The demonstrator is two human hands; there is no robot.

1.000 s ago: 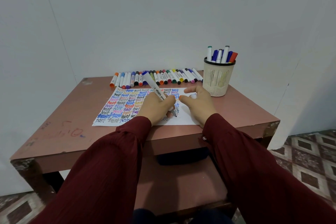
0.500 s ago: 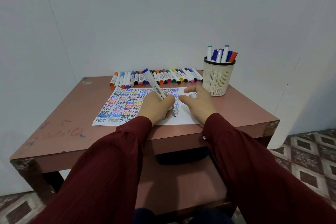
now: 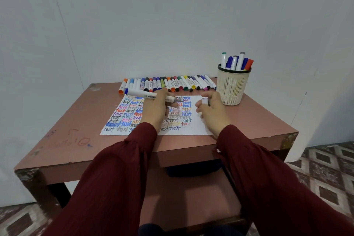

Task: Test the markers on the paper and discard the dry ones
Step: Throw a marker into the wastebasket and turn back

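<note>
At the far right of the bench (image 3: pixel 76 120), the pale slotted cup (image 3: pixel 232 90) holds a handful of upright markers (image 3: pixel 240 61), with white barrels, blue caps and one orange-red cap. A row of markers (image 3: pixel 168 83) lies along the far edge. The paper (image 3: pixel 195 128) is filled with the word "test" in many colours. Your left hand (image 3: pixel 155 110) closes its grip around the uncapped marker (image 3: pixel 141 94), held level just over the paper. Your right hand (image 3: pixel 211 110) pinches a small pale cap (image 3: pixel 205 101).
</note>
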